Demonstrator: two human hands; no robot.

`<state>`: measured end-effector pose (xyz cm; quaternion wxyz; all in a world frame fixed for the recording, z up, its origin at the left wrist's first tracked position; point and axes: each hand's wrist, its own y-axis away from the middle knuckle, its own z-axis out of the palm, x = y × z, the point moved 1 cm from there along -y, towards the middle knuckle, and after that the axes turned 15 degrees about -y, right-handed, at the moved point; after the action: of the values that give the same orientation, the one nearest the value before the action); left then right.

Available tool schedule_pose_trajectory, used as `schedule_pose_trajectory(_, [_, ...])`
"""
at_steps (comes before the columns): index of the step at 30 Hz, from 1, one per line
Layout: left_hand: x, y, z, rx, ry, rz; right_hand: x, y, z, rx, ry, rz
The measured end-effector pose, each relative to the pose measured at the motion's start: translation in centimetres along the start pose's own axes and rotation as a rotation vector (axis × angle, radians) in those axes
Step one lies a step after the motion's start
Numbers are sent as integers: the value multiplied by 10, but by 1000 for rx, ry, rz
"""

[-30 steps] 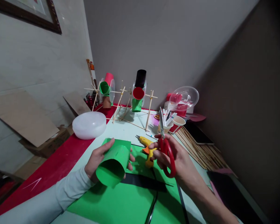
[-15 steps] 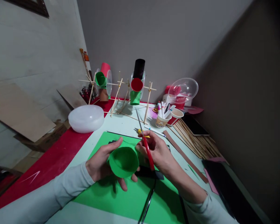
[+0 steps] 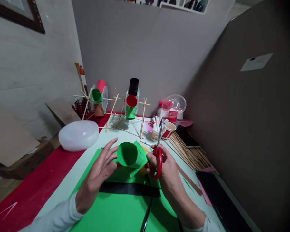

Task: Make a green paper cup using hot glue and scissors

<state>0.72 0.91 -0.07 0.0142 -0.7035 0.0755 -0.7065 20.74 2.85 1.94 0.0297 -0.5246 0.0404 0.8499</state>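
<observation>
A green paper tube [image 3: 135, 156], its round mouth turned toward me and a square green flap at its far end, is up above the table. My right hand [image 3: 169, 169] pinches the edge of its flap between thumb and finger. Red-handled scissors [image 3: 159, 167] also sit in that hand, blades pointing up and away. My left hand [image 3: 98, 175] is at the tube's left side with fingers spread; whether a fingertip touches it I cannot tell. Beneath lie a green sheet [image 3: 116, 212] and a black strip [image 3: 130, 189].
Stick frames [image 3: 143, 119] carrying paper-cup wheels [image 3: 131, 101] stand at the back. A whitish plastic bowl [image 3: 78, 135] is at left. On the right are a marker cup [image 3: 157, 134], a red-and-white cup [image 3: 169, 129], wooden sticks [image 3: 183, 149] and a phone [image 3: 187, 137].
My left hand has released the green tube and opened beside it. The right hand now pinches its flap, and the scissors have swung upright. My view has tilted up.
</observation>
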Motion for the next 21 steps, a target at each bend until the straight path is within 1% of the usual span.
schedule_pose_trajectory(5, [5, 10, 6, 51, -276, 191, 2, 11, 11, 0, -20, 16])
schedule_pose_trajectory(8, [8, 13, 7, 98, -509, 349, 4, 17, 16, -10, -27, 26])
schedule_pose_trajectory(10, [10, 15, 8, 128, -605, 431, 7, 20, 17, -19, -29, 27])
schedule_pose_trajectory(19, [11, 18, 7, 214, -630, 544, 12, 26, 18, -35, -68, 72])
schedule_pose_trajectory(21, [11, 18, 7, 217, -630, 525, 14, 25, 17, -48, -88, 83])
